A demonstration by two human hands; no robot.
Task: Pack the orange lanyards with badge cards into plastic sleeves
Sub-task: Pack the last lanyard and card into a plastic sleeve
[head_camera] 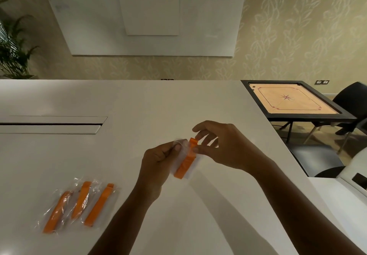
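Note:
A folded orange lanyard (185, 160) sits inside a clear plastic sleeve (193, 166) held above the white table (139, 106). My left hand (158, 161) grips the sleeve's left edge near its mouth. My right hand (222, 143) pinches the sleeve's top right edge beside the lanyard's upper end, with its other fingers spread. Three more orange lanyards in clear sleeves (79, 205) lie side by side on the table at the lower left. No badge card is plainly visible.
A long cable slot (51, 124) runs across the table's left side. Past the table's right edge stand a carrom board table (294, 101), a dark chair (353, 100) and a grey seat (315, 159). A plant (14, 52) stands at far left.

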